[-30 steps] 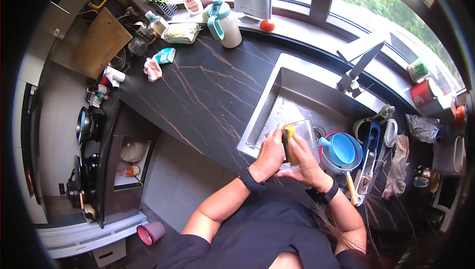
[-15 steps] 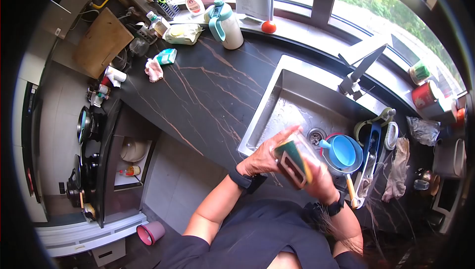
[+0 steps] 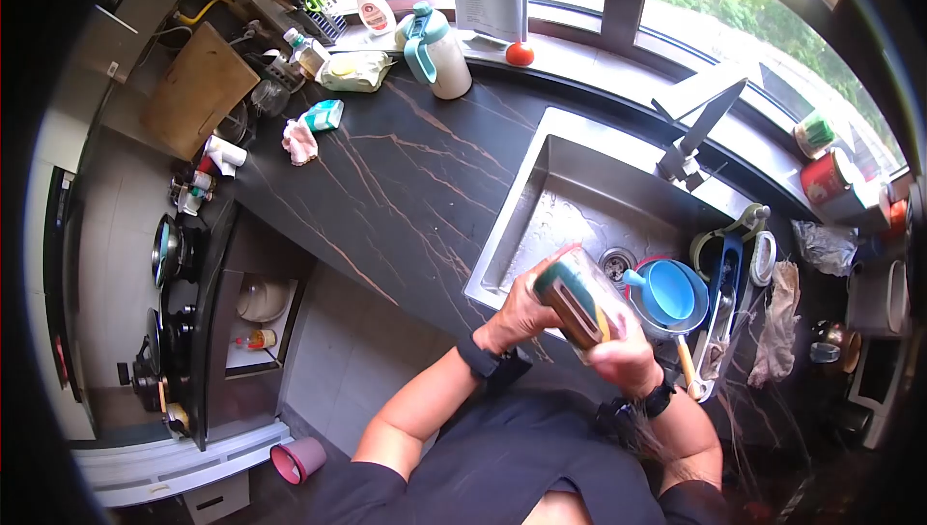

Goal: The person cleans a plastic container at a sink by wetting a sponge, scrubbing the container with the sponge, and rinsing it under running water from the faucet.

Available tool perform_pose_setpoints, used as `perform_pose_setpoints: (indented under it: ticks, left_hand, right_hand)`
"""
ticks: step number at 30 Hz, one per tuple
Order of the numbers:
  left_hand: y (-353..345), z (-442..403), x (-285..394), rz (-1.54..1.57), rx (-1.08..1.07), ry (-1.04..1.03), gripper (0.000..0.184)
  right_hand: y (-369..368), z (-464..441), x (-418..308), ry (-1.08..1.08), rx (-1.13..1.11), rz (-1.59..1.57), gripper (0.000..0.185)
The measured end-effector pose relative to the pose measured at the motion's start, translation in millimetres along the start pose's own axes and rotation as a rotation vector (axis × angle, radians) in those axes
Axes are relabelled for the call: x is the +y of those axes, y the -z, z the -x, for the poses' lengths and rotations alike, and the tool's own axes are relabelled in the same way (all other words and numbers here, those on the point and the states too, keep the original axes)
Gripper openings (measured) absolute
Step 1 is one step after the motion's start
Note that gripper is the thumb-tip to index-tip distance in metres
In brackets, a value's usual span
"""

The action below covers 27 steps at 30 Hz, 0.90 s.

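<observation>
Over the near edge of the sink I hold a clear container with a green and brown label, tilted in both hands. My left hand is closed on its left side. My right hand grips its lower right part. What the container has inside is too blurred to tell. Just to the right of it, a light blue dipper sits in a larger bowl at the sink's right side. The drain shows behind the container.
A faucet stands behind the sink. Right of it lie a wrinkled cloth and a plastic bag. On the dark counter stand a pitcher, a wipes pack and a pink cloth. A pink bin is on the floor.
The container has turned slightly in my hands, showing more of its clear side. My right hand has shifted a little lower on it. Both hands still hold it.
</observation>
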<state>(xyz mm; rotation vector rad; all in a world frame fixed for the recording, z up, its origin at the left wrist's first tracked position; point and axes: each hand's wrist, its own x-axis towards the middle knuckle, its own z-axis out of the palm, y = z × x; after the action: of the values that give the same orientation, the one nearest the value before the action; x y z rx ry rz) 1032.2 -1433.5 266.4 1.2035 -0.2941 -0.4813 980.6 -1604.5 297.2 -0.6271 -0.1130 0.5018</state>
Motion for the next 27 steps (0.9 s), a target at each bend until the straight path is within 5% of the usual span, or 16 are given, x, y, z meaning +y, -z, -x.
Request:
perform_pose_setpoints:
  ticks: [2, 3, 6, 7, 8, 10, 14, 16, 21, 24, 27]
  left_hand:
    - [1.1, -4.5, -3.2, 0.324, 0.003, 0.092, 0.097]
    - [0.7, -5.6, 9.8, 0.045, -0.009, -0.003, 0.097]
    - [0.2, -3.0, 29.7, -0.085, -0.099, 0.169, 0.095]
    - [-1.1, -3.7, 19.0, -0.112, -0.037, 0.095, 0.088]
    - [-6.8, -4.3, 11.6, -0.033, 0.032, 0.099, 0.081]
    - [-9.3, -6.3, 12.6, 0.022, 0.036, 0.239, 0.078]
    - [-10.2, -8.4, 10.3, -0.096, 0.123, 0.254, 0.079]
    - [-10.8, -9.5, 24.4, -0.390, 0.127, 0.023, 0.080]
    - [-2.6, -13.4, 31.1, -0.090, -0.001, 0.083, 0.078]
    - [-5.9, -10.1, 21.9, -0.067, 0.064, 0.087, 0.076]
    - [-5.0, -11.0, 11.4, -0.062, 0.031, 0.111, 0.074]
  right_hand:
    - [-11.9, -1.2, 4.1, 0.033, 0.045, -0.007, 0.094]
    - [-15.1, -1.5, 5.0, 0.072, 0.099, -0.018, 0.098]
    - [0.7, 2.5, 17.4, 0.240, -0.031, 1.081, 0.092]
    - [-0.4, -0.9, 21.6, 0.294, 0.036, 0.988, 0.079]
    - [2.9, 1.5, 5.0, 0.243, -0.111, 1.497, 0.065]
    - [13.2, -6.5, 6.3, 0.219, -0.194, 1.577, 0.053]
    - [10.6, -3.2, -4.7, 0.075, 0.038, 1.114, 0.042]
    - [8.6, 0.0, -15.0, -0.038, 0.108, 0.840, 0.045]
    - [-14.3, -3.5, -9.5, 0.115, 0.367, 0.558, 0.038]
    - [4.5, -0.1, -2.2, 0.066, 0.220, 0.428, 0.061]
    - [1.7, -5.4, -9.7, 0.036, 0.062, 0.348, 0.065]
